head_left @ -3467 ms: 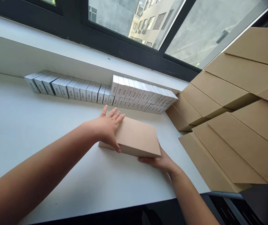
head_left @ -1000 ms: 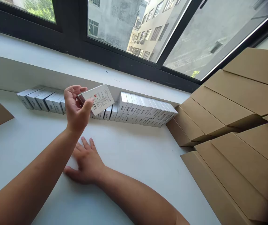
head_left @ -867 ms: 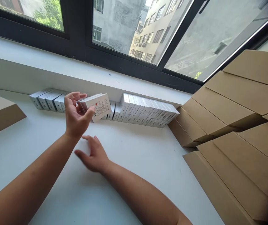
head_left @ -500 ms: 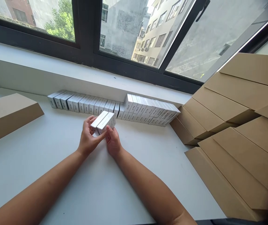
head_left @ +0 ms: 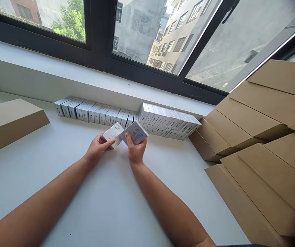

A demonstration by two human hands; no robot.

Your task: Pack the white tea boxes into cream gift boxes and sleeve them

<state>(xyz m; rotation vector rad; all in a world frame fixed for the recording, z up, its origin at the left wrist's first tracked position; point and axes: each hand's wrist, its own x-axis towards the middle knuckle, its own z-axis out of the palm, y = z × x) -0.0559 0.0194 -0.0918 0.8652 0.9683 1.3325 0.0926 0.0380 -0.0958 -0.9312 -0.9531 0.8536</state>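
Note:
My left hand is closed around a small white box with dark and reddish print on its face. In my right hand I grip a second small box, its greyish printed side turned up and my thumb pressed on it. The two boxes meet or overlap near their inner edges, tilted apart from each other above the table. Just behind them a long row of like white boxes stands along the wall, and at its right part the boxes are stacked two layers high.
Brown cardboard boxes are piled high on the right. Another brown box lies on the left of the white table. A window sill and dark-framed windows run along the back.
The two boxes were held side by side in both hands. Now they are parted, one in each hand; my right hand has moved right and turned its box. The view has shifted slightly.

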